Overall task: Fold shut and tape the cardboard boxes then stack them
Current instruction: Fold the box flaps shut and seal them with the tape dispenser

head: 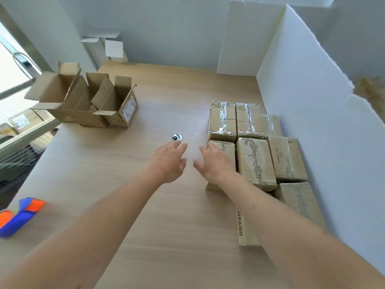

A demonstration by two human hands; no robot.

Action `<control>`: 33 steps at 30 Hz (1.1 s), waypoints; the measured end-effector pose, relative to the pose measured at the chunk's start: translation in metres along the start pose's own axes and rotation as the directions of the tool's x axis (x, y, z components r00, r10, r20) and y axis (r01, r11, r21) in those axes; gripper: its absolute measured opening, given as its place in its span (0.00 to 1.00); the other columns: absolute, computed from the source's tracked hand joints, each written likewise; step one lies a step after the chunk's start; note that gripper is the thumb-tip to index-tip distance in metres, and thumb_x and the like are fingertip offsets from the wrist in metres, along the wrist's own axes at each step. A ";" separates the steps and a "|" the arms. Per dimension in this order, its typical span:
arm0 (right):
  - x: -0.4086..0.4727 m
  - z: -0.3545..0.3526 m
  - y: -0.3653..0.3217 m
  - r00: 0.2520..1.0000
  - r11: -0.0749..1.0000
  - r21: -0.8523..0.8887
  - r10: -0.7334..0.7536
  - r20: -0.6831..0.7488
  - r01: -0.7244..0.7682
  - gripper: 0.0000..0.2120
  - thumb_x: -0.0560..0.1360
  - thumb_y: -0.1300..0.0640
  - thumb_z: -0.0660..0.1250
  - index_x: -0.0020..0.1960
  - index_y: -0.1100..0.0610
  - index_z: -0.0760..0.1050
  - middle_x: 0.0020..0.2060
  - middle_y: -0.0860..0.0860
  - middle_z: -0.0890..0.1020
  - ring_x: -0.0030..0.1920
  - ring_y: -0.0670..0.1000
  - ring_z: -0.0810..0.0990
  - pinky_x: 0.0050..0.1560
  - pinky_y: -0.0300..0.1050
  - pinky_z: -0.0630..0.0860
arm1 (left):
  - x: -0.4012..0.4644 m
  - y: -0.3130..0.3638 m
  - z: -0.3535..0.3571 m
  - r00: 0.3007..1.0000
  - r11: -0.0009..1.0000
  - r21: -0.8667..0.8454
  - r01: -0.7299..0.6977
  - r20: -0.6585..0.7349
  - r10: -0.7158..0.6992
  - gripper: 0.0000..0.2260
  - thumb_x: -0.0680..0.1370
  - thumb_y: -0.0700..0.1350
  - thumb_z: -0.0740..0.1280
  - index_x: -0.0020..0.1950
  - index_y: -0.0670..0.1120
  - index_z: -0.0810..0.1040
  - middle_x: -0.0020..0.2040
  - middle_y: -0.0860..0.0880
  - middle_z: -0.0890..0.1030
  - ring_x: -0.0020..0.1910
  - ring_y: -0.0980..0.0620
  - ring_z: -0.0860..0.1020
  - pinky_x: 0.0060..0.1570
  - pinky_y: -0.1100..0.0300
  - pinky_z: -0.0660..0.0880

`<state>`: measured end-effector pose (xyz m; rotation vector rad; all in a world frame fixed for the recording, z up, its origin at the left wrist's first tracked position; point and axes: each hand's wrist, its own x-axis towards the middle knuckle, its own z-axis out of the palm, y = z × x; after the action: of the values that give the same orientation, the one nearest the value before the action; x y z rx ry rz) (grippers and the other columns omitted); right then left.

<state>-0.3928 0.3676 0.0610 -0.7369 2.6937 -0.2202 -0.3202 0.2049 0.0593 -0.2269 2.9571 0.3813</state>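
1. At the far left edge of the wooden counter (116, 184) lies a blue and orange tape dispenser (19, 215), blurred, well apart from both hands.
2. Further back on the left stand the open cardboard boxes (87, 99), flaps up and untaped, close together near the counter's edge.
3. A small round metal fitting (177, 137) sits in the counter's middle, just beyond the left fingertips.
4. The left hand (168, 161) reaches forward, palm down, fingers (177, 146) straight and relaxed, holding nothing.
5. The right hand (214, 161) reaches beside it, fingers spread and loose, holding nothing; it partly covers the nearest taped box.
6. On the right, the taped boxes (256, 161) lie closed in rows, touching one another, against the white foam wall (312, 122).
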 end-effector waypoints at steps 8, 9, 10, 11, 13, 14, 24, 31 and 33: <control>0.014 -0.038 -0.078 0.980 0.981 -0.039 -0.191 -0.049 0.189 0.28 0.82 0.38 0.56 0.77 0.52 0.66 0.76 0.57 0.67 0.76 0.58 0.65 0.74 0.53 0.64 | -0.034 -0.060 -0.048 0.990 0.996 0.004 0.089 -0.114 -0.088 0.24 0.84 0.51 0.60 0.80 0.46 0.64 0.75 0.46 0.70 0.75 0.44 0.65 0.75 0.46 0.62; 0.018 -0.039 -0.089 0.978 0.979 -0.040 -0.203 -0.045 0.201 0.28 0.82 0.38 0.56 0.77 0.52 0.66 0.76 0.57 0.66 0.76 0.58 0.64 0.74 0.53 0.63 | -0.037 -0.069 -0.053 0.987 0.995 0.003 0.098 -0.124 -0.097 0.24 0.84 0.51 0.60 0.80 0.46 0.64 0.76 0.46 0.70 0.76 0.44 0.65 0.75 0.45 0.62; 0.022 -0.039 -0.103 0.976 0.976 -0.046 -0.215 -0.040 0.213 0.29 0.82 0.38 0.56 0.77 0.51 0.66 0.77 0.57 0.66 0.77 0.57 0.63 0.74 0.53 0.63 | -0.040 -0.080 -0.059 0.985 0.994 0.001 0.109 -0.134 -0.108 0.24 0.84 0.51 0.60 0.80 0.46 0.64 0.76 0.46 0.69 0.76 0.44 0.65 0.75 0.45 0.62; 0.026 -0.038 -0.115 0.973 0.973 -0.052 -0.226 -0.035 0.224 0.29 0.82 0.37 0.56 0.77 0.51 0.65 0.78 0.57 0.65 0.77 0.57 0.63 0.74 0.54 0.63 | -0.042 -0.092 -0.064 0.983 0.993 0.003 0.117 -0.143 -0.116 0.24 0.84 0.51 0.60 0.80 0.46 0.64 0.76 0.46 0.69 0.76 0.44 0.65 0.75 0.45 0.62; 0.036 -0.034 -0.142 0.968 0.967 -0.066 -0.248 -0.031 0.246 0.29 0.82 0.37 0.56 0.78 0.51 0.64 0.78 0.56 0.65 0.77 0.57 0.64 0.74 0.54 0.63 | -0.043 -0.118 -0.072 0.979 0.991 -0.003 0.135 -0.152 -0.133 0.25 0.84 0.51 0.60 0.81 0.47 0.63 0.78 0.46 0.67 0.78 0.43 0.64 0.76 0.45 0.61; 0.043 -0.031 -0.156 0.966 0.965 -0.072 -0.255 -0.031 0.253 0.29 0.82 0.37 0.56 0.78 0.51 0.64 0.77 0.56 0.66 0.76 0.57 0.65 0.73 0.54 0.65 | -0.043 -0.133 -0.074 0.978 0.990 -0.012 0.143 -0.150 -0.143 0.25 0.84 0.51 0.60 0.81 0.47 0.62 0.79 0.46 0.66 0.79 0.42 0.62 0.77 0.45 0.61; 0.147 0.032 -0.295 0.993 0.993 -0.024 -0.115 0.005 0.115 0.29 0.83 0.41 0.58 0.80 0.53 0.62 0.73 0.53 0.70 0.72 0.56 0.70 0.68 0.53 0.70 | 0.005 -0.318 -0.077 0.995 0.997 -0.037 0.065 -0.076 -0.067 0.25 0.83 0.49 0.61 0.80 0.46 0.64 0.78 0.45 0.67 0.77 0.44 0.63 0.77 0.43 0.59; 0.208 0.068 -0.368 0.999 0.998 0.054 -0.046 0.011 0.045 0.25 0.82 0.45 0.60 0.75 0.55 0.68 0.71 0.54 0.71 0.71 0.57 0.70 0.67 0.53 0.71 | 0.046 -0.410 -0.072 0.999 0.998 -0.053 0.022 -0.041 -0.024 0.23 0.82 0.47 0.63 0.76 0.45 0.69 0.74 0.44 0.70 0.72 0.41 0.67 0.74 0.43 0.62; 0.226 0.073 -0.379 0.999 0.997 0.067 -0.035 -0.013 0.036 0.22 0.82 0.46 0.61 0.73 0.54 0.69 0.72 0.53 0.70 0.70 0.57 0.71 0.65 0.52 0.71 | 0.057 -0.429 -0.069 0.998 0.998 -0.065 0.027 -0.049 -0.030 0.24 0.81 0.47 0.63 0.77 0.44 0.68 0.76 0.42 0.69 0.74 0.39 0.66 0.74 0.44 0.62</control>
<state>-0.3728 -0.0776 0.0185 -0.7663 2.6715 -0.3225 -0.3129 -0.2305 0.0131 -0.2905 2.9900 0.4746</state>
